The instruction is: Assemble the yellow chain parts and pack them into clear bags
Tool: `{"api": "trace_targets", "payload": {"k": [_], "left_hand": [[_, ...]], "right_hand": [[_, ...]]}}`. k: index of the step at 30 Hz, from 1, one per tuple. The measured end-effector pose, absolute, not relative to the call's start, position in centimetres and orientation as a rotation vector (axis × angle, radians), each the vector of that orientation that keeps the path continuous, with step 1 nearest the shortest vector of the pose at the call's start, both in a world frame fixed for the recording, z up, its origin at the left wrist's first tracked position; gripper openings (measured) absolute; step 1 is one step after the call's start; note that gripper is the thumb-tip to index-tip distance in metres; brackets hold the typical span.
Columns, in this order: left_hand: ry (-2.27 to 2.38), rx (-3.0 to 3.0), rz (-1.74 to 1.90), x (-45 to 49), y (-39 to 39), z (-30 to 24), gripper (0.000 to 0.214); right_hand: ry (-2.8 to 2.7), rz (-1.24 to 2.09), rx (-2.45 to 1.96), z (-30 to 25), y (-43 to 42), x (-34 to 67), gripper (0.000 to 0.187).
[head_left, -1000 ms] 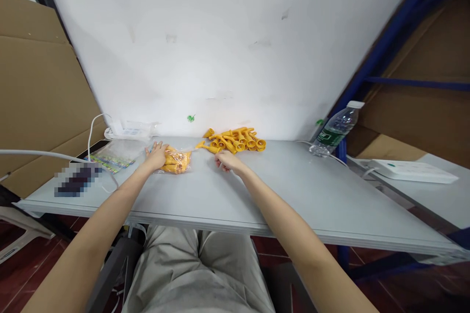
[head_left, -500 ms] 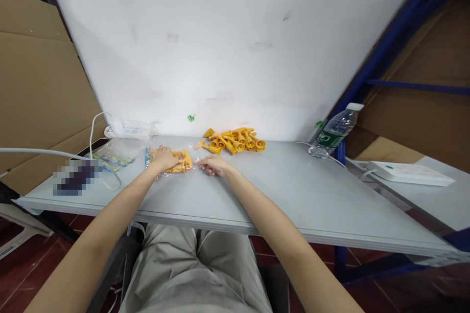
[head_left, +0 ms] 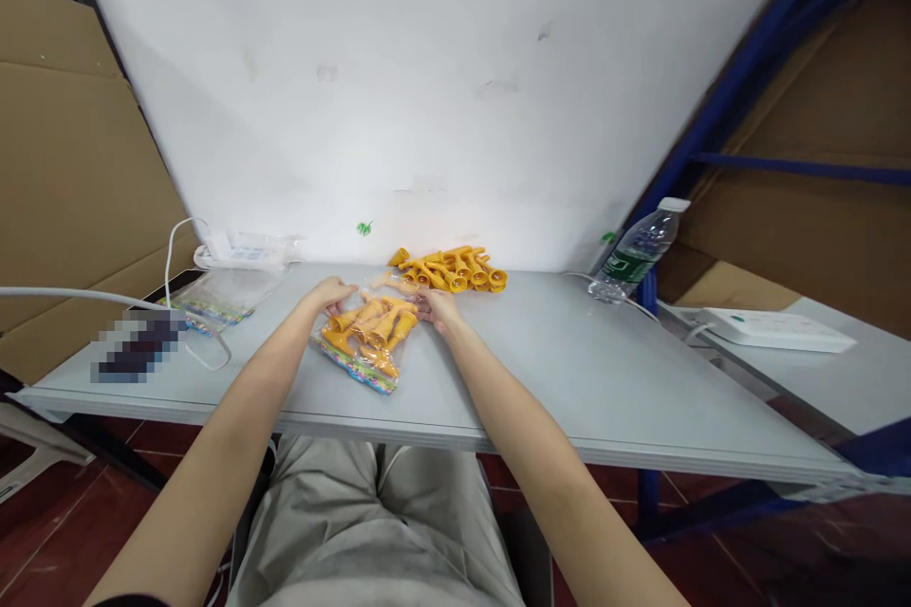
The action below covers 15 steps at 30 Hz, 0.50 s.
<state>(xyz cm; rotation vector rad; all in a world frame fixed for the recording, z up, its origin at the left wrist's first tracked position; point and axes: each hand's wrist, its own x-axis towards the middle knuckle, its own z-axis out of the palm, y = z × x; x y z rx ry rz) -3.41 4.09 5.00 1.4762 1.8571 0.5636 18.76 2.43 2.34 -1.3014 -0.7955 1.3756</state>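
A clear plastic bag (head_left: 366,332) with several yellow horn-shaped plastic pieces inside lies between my hands, its colourful printed end toward me. My left hand (head_left: 329,295) is closed on the bag's upper left edge. On the opposite side, my right hand (head_left: 436,307) grips the upper right edge, fingers partly hidden by the plastic. Just beyond the bag, against the wall, lies a pile of loose yellow horn-shaped pieces (head_left: 459,270). One paler yellow piece shows at the bag's far end; whether it is inside, I cannot tell.
Flat clear bags with printed ends (head_left: 220,294) lie at the left of the grey table (head_left: 569,379). A white cable (head_left: 171,256) loops near a blurred dark object (head_left: 139,351). A water bottle (head_left: 637,251) leans at the right, and a white power strip (head_left: 772,329) sits beyond it.
The filled bag has turned, its printed end swinging from the left toward me. My left hand has moved from on top of it to its upper left edge; my right hand has shifted slightly.
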Motion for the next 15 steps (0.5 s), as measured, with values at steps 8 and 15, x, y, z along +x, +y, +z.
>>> {"api": "trace_targets", "payload": {"k": [8,15], "left_hand": [[1.673,1.357,0.772,-1.3,3.5,2.4,0.010],[1.682,1.322,0.910,-0.8,3.6,1.8,0.014]], "right_hand": [[-0.811,1.465,-1.159,1.6,3.2,20.3,0.006],[-0.875,1.560,-1.229,1.2,3.5,22.0,0.013]]}}
